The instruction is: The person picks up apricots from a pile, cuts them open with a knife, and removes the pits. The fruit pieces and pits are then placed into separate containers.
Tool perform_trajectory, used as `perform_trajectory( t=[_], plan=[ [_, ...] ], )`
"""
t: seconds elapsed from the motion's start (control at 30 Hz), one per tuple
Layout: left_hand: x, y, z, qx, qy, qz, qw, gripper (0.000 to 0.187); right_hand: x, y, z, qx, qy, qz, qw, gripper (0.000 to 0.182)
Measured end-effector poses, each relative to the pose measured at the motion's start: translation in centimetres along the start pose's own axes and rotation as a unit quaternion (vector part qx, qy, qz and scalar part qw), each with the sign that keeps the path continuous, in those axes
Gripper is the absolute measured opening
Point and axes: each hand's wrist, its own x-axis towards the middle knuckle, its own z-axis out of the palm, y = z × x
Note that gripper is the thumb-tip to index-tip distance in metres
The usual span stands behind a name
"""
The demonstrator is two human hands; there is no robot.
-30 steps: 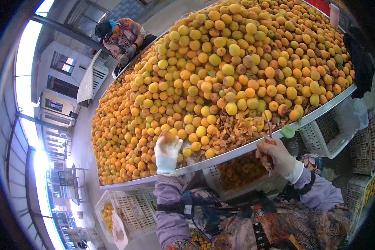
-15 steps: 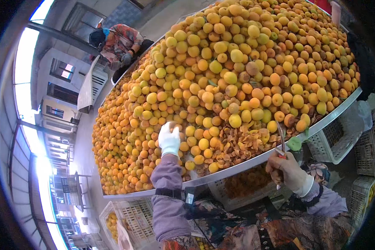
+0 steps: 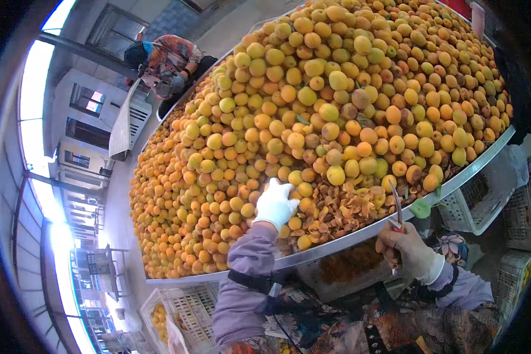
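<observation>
A large heap of yellow-orange fruit (image 3: 230,153) fills the metal-edged table (image 3: 336,241). My left hand (image 3: 275,203), in a white glove, reaches over the fruit near the front edge, its fingertips spread a little against the fruit; nothing shows held in it. To its right lie brownish fruit pieces (image 3: 348,206). My right hand (image 3: 408,246), bare-fingered or thinly gloved with a white cuff, is closed around a curved metal tool (image 3: 397,206) with a reddish part, just in front of the table's edge. The tool's blade points up toward the heap.
White plastic crates stand below the table at the left (image 3: 192,307) and right (image 3: 475,192). A crate of orange pieces (image 3: 351,259) sits under the front edge. Another person (image 3: 168,65) bends beside the table at the far left. A green leaf (image 3: 420,208) is near the tool.
My left hand has moved right along the heap, toward the brownish pieces. My right hand has barely moved and still holds the tool.
</observation>
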Motion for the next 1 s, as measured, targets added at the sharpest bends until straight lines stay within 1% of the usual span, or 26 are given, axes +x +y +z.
perform_trajectory(
  t=[0.03,0.1,0.13,0.2,0.23,0.27,0.3,0.33,0.37,0.43,0.47,0.5,0.53,0.57,0.6,0.63,0.7,0.73,0.77,0.9,0.97,1.0],
  plan=[
    [0.0,0.0,0.4,-0.011,0.012,-0.007,1.0,0.038,0.0,0.1,0.2,0.001,-0.002,-0.004,1.0,0.015],
    [-0.3,-0.1,0.7,-0.016,0.05,0.022,0.998,0.035,-0.1,0.1,0.4,0.001,-0.008,0.003,1.0,0.015],
    [-0.6,-0.3,0.9,-0.017,0.053,0.021,0.998,0.035,-0.4,-0.2,0.6,-0.002,-0.008,0.002,1.0,0.015],
    [-0.9,-1.6,1.3,-0.158,0.107,0.029,0.981,0.035,-0.8,-0.7,1.3,-0.022,0.031,0.01,0.999,0.018],
    [-0.7,-2.6,1.1,-0.24,0.101,0.016,0.965,0.033,-0.9,-0.8,1.3,-0.019,0.03,0.008,0.999,0.018],
    [-1.2,-3.5,0.9,-0.476,0.078,-0.054,0.874,0.031,-1.0,-0.9,1.0,-0.013,0.028,0.014,0.999,0.019],
    [-1.8,-3.5,-0.1,-0.679,0.049,-0.121,0.722,0.03,-1.0,-1.0,0.8,-0.007,0.027,0.019,0.999,0.019],
    [-2.1,-4.8,-0.2,-0.795,0.05,-0.069,0.6,0.032,-1.1,-1.1,0.8,-0.006,0.028,0.018,0.999,0.019],
    [-2.2,-5.9,1.4,-0.752,0.156,0.004,0.64,0.035,-1.2,-1.2,0.9,-0.015,0.03,0.015,0.999,0.019],
    [-1.2,-4.2,-1.5,-0.796,0.209,-0.072,0.563,0.034,-1.0,-1.0,1.1,-0.024,0.03,0.012,0.999,0.019],
    [-0.6,-4.8,-2.2,-0.794,0.178,-0.082,0.576,0.031,-0.8,-0.7,1.0,-0.021,0.025,0.001,0.999,0.019],
    [0.4,-5.0,-2.5,-0.793,0.178,-0.081,0.576,0.031,-0.6,-0.6,1.0,-0.018,0.021,-0.011,1.0,0.018],
    [1.9,-5.3,-2.4,-0.655,0.169,-0.137,0.724,0.032,-0.5,-0.6,0.8,-0.016,0.022,-0.013,1.0,0.018],
    [3.1,-6.1,-1.8,-0.488,0.154,-0.185,0.839,0.033,-0.6,-0.7,0.7,-0.011,0.017,-0.003,1.0,0.018],
    [4.2,-6.4,-1.6,-0.214,0.274,-0.01,0.938,0.034,-0.6,-0.8,0.6,-0.007,0.011,0.008,1.0,0.017],
    [4.4,-6.3,-1.0,-0.058,0.259,-0.042,0.963,0.036,-0.4,-0.9,0.6,-0.007,0.012,0.008,1.0,0.017],
    [5.2,-5.6,-0.8,0.043,0.155,-0.089,0.983,0.038,-0.3,-0.8,0.5,0.006,0.028,0.018,0.999,0.016],
    [5.7,-5.4,-0.8,0.076,0.107,-0.116,0.984,0.043,-0.3,-0.8,0.4,0.005,0.03,0.023,0.999,0.016],
    [5.8,-5.4,-0.4,0.074,0.104,-0.119,0.985,0.043,-0.3,-0.8,0.4,0.005,0.032,0.028,0.999,0.015],
    [6.1,-5.7,0.2,0.122,0.138,-0.119,0.976,0.047,0.1,-0.4,0.3,-0.016,0.017,0.018,1.0,0.015],
    [6.1,-6.6,1.4,0.117,0.218,-0.077,0.966,0.034,0.4,0.1,0.4,-0.002,0.017,0.003,1.0,0.016],
    [5.6,-6.5,1.2,0.08,0.222,-0.082,0.968,0.035,0.3,0.3,0.4,0.012,0.017,-0.007,1.0,0.017]
  ],
)
